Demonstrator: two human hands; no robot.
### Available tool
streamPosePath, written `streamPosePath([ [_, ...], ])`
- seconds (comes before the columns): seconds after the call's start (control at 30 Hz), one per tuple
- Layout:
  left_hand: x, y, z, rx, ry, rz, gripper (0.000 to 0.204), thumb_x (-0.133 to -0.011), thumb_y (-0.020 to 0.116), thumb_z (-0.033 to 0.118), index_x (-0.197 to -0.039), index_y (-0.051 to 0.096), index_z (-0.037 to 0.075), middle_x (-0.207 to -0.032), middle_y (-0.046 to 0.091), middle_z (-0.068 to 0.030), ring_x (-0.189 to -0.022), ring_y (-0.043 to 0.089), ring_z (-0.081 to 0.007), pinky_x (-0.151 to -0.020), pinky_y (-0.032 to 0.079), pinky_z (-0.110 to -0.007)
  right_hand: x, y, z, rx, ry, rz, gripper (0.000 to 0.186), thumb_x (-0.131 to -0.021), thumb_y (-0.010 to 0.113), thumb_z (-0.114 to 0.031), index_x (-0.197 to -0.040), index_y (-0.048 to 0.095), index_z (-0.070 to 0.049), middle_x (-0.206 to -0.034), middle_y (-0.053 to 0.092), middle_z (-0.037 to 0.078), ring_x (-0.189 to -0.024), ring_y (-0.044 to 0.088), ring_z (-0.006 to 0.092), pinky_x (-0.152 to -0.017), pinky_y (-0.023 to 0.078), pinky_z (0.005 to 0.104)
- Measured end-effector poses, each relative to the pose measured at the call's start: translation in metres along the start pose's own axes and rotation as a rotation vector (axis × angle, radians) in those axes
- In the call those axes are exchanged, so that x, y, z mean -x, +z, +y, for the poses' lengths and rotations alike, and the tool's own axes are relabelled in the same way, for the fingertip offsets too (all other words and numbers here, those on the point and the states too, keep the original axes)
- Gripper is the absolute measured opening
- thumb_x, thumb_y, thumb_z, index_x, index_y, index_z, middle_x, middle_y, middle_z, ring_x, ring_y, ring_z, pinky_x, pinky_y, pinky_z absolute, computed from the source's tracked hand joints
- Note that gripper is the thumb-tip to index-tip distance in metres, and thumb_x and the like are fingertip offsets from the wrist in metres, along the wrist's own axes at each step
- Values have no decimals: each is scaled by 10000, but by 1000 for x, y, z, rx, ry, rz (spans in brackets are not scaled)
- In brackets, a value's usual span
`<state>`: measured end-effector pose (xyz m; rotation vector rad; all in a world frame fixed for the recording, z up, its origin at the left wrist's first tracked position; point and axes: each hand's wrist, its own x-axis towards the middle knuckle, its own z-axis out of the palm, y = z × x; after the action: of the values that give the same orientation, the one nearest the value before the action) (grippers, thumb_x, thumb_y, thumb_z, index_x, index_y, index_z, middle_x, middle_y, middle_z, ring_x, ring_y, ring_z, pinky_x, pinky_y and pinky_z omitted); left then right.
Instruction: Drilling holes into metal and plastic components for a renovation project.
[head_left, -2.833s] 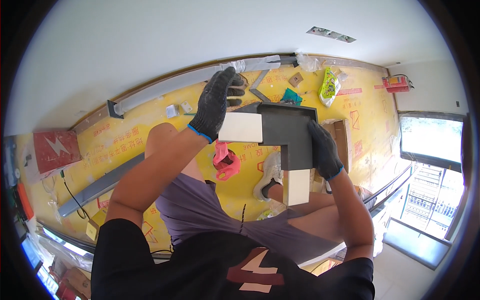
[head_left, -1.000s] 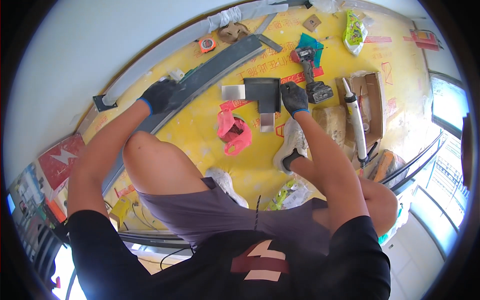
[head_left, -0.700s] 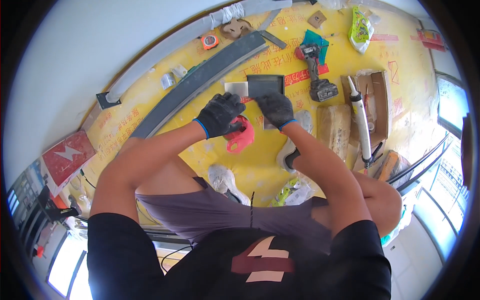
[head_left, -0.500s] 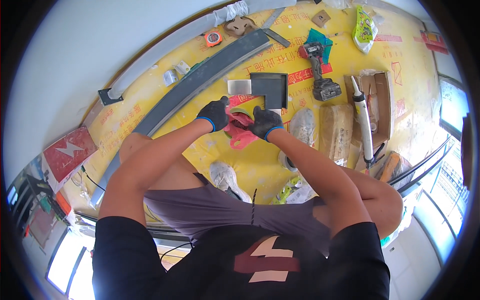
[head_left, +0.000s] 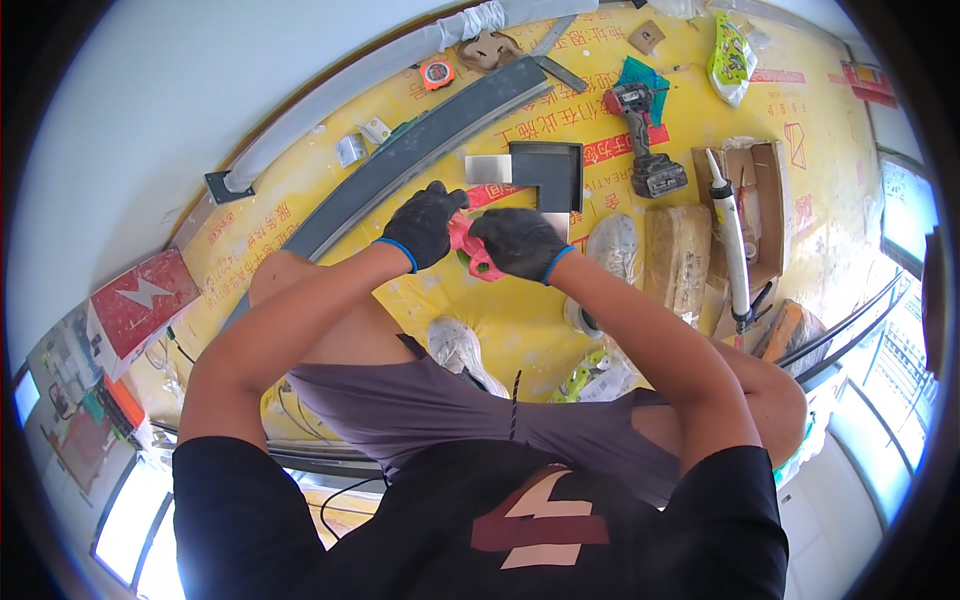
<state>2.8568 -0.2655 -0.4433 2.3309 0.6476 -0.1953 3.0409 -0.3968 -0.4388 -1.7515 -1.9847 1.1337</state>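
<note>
My left hand (head_left: 420,228) and my right hand (head_left: 520,242), in black gloves with blue cuffs, are closed on a crumpled pink plastic bag (head_left: 481,268) in front of me; its contents are largely hidden. Just above them lies an L-shaped dark grey metal piece (head_left: 560,162) with two pale metal pieces (head_left: 488,170) at its arms. A long dark grey channel (head_left: 385,165) runs diagonally to their left, and my shoe (head_left: 613,250) is to their right.
On the yellow floor covering (head_left: 240,260) lie a drill (head_left: 650,160), caulking gun (head_left: 730,230), cardboard box (head_left: 760,180), wrapped block (head_left: 675,260), tape measure (head_left: 437,74), metal square (head_left: 560,70) and green bag (head_left: 730,60). A red box (head_left: 140,305) is at left, a pipe (head_left: 300,110) along the wall.
The L-shaped piece, held up earlier, now lies on the floor. My hands have come together on the pink bag, which has become bunched up between them.
</note>
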Motion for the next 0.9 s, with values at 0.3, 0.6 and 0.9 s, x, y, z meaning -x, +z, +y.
streamPosePath([
  [0.3, -23, 9, 28, -113, 25, -75, 382, -781, 730, 240, -1110, 649, 64, -1091, 641, -227, -1057, 622, -416, -915, 506, -500, 20, 68, 13, 11, 428, -76, 283, -863, 556, -158, -1103, 673, -63, -956, 726, 240, -908, 706, 420, -823, 561, 520],
  [0.6, -21, -16, 21, 372, -157, -269, 185, -810, 677, 141, -921, 572, 37, -856, 632, -218, -819, 623, -395, -758, 506, -435, 29, 34, -4, -37, 360, 223, 210, -884, 586, -218, -1027, 689, -104, -914, 725, 195, -839, 708, 399, -758, 557, 519],
  [0.9, -12, 2, 17, 439, -55, -185, 175, -821, 594, -29, -975, 565, 49, -921, 651, -210, -902, 648, -395, -815, 519, -419, -15, 104, 28, 193, 203, 208, 253, -913, 595, -287, -932, 735, -76, -876, 728, 171, -824, 718, 354, -757, 567, 471],
])
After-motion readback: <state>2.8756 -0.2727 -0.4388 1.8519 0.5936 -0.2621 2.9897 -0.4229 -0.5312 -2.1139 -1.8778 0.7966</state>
